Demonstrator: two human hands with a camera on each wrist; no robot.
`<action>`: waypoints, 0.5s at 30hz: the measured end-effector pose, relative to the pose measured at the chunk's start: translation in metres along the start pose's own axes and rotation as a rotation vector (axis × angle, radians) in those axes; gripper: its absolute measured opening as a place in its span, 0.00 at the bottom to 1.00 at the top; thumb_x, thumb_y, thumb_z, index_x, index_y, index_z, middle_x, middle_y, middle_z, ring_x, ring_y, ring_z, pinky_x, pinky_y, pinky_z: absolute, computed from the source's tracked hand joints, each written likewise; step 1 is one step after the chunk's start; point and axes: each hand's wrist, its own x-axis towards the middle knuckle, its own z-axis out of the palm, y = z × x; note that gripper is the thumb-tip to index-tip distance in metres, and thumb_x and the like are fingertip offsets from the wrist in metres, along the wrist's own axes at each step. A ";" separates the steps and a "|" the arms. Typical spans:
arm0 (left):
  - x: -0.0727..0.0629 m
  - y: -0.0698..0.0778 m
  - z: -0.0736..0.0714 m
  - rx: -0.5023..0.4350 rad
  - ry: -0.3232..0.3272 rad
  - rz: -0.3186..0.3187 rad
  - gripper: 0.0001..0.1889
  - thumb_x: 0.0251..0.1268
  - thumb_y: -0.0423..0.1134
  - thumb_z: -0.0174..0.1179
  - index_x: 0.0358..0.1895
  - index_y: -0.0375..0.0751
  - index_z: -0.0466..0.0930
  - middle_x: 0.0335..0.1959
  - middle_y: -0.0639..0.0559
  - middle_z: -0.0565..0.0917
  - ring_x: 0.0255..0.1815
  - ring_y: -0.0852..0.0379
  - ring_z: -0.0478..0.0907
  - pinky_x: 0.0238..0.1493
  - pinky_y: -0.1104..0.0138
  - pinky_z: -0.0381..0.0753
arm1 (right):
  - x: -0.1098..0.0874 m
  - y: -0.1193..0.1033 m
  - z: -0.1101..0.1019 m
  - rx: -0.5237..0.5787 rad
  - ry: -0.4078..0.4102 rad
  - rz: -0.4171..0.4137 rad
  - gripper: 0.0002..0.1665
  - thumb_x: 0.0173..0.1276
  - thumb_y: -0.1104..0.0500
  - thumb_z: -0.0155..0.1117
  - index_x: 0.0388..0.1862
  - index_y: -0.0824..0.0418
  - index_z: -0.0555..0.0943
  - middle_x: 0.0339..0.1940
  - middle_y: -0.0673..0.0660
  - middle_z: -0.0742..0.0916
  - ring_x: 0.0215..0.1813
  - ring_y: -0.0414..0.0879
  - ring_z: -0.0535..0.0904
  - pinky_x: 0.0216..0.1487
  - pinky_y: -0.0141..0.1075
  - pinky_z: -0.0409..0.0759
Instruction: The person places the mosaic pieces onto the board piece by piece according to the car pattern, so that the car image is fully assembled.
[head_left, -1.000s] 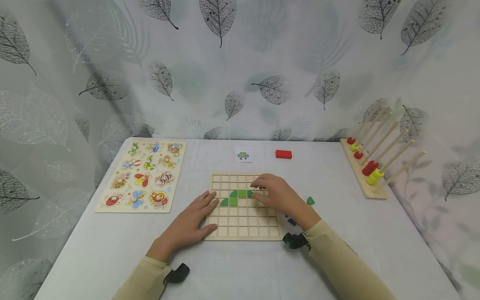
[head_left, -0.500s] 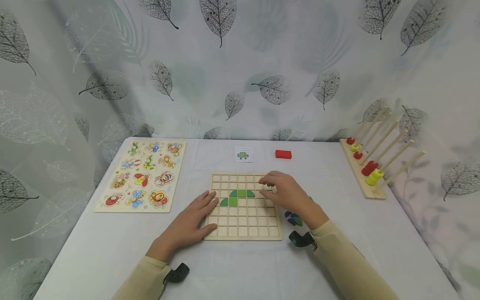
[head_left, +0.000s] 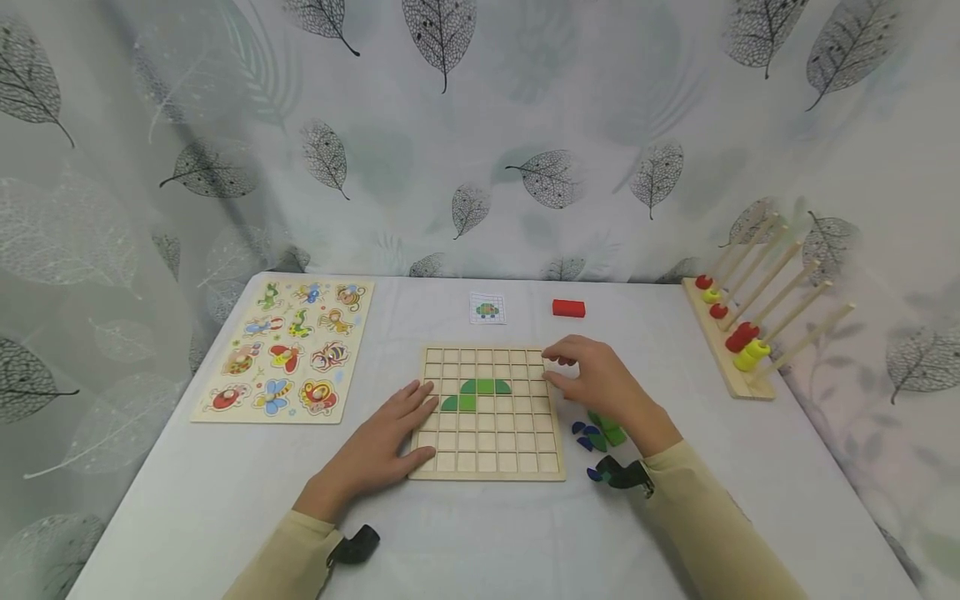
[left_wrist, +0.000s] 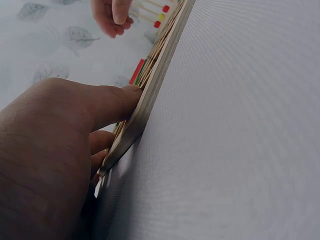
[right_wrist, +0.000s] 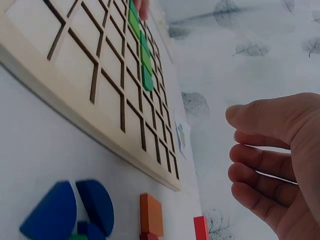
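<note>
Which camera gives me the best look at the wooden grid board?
The head view: it shows the grid board nearly whole from above, with green pieces in its cells. The left wrist view shows mainly its edge, touched by the left hand; the right wrist view, a slanted, cropped part.

Grid board [head_left: 486, 442]: pale wood, smooth, matt. Green tiles [head_left: 486, 387]: painted, smooth, low sheen. Blue pieces [right_wrist: 55, 212]: painted, smooth, matt. Pattern card [head_left: 487, 309]: printed paper. Red block [head_left: 568, 308]: smooth, evenly coloured; material uncertain. Insect puzzle [head_left: 300, 375]: printed board, apparently wood. Peg stand [head_left: 722, 354]: bare, light wood; dowels matt. Tablecloth [head_left: 487, 533]: white cloth, finely woven, matt. Curtain [head_left: 420, 117]: printed cloth, softly creased. Sleeves [head_left: 720, 533]: beige matt cloth. Wrist mounts [head_left: 356, 546]: black, plastic-looking.
</note>
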 end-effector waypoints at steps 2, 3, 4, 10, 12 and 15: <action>0.000 0.000 0.000 0.000 0.000 -0.002 0.41 0.75 0.55 0.66 0.84 0.39 0.67 0.87 0.46 0.60 0.89 0.43 0.51 0.83 0.44 0.59 | -0.002 0.004 -0.002 -0.003 0.001 0.015 0.19 0.71 0.58 0.80 0.59 0.61 0.90 0.52 0.54 0.90 0.50 0.50 0.83 0.54 0.48 0.87; 0.000 0.000 0.000 0.000 0.000 -0.002 0.41 0.75 0.55 0.65 0.84 0.38 0.67 0.87 0.46 0.60 0.89 0.43 0.51 0.83 0.44 0.59 | -0.003 0.006 -0.003 -0.005 0.002 0.023 0.19 0.71 0.58 0.80 0.59 0.60 0.90 0.52 0.54 0.90 0.50 0.50 0.83 0.54 0.48 0.87; 0.000 0.001 0.000 -0.001 0.000 -0.003 0.41 0.75 0.55 0.65 0.84 0.38 0.67 0.87 0.45 0.61 0.88 0.42 0.51 0.83 0.44 0.59 | -0.004 0.007 -0.003 -0.007 0.002 0.034 0.19 0.70 0.58 0.80 0.59 0.60 0.90 0.52 0.54 0.90 0.51 0.50 0.83 0.54 0.49 0.87; 0.000 0.001 0.000 -0.005 -0.001 -0.004 0.41 0.75 0.55 0.66 0.84 0.38 0.67 0.88 0.46 0.60 0.89 0.43 0.51 0.83 0.44 0.58 | -0.009 0.015 -0.007 -0.022 -0.006 0.103 0.20 0.71 0.56 0.80 0.59 0.58 0.90 0.53 0.54 0.89 0.53 0.52 0.83 0.55 0.51 0.88; 0.000 0.000 0.000 -0.001 0.000 -0.004 0.41 0.75 0.55 0.65 0.84 0.39 0.67 0.88 0.46 0.60 0.89 0.43 0.51 0.83 0.44 0.59 | -0.011 0.017 -0.008 -0.025 -0.009 0.119 0.20 0.71 0.55 0.80 0.59 0.59 0.90 0.53 0.55 0.89 0.53 0.53 0.83 0.55 0.51 0.88; 0.000 -0.001 0.001 0.006 0.001 -0.004 0.41 0.76 0.56 0.64 0.84 0.39 0.67 0.87 0.46 0.60 0.88 0.43 0.51 0.83 0.44 0.59 | -0.014 0.021 -0.009 -0.025 -0.009 0.126 0.20 0.71 0.56 0.80 0.59 0.59 0.90 0.53 0.56 0.89 0.53 0.53 0.83 0.55 0.52 0.88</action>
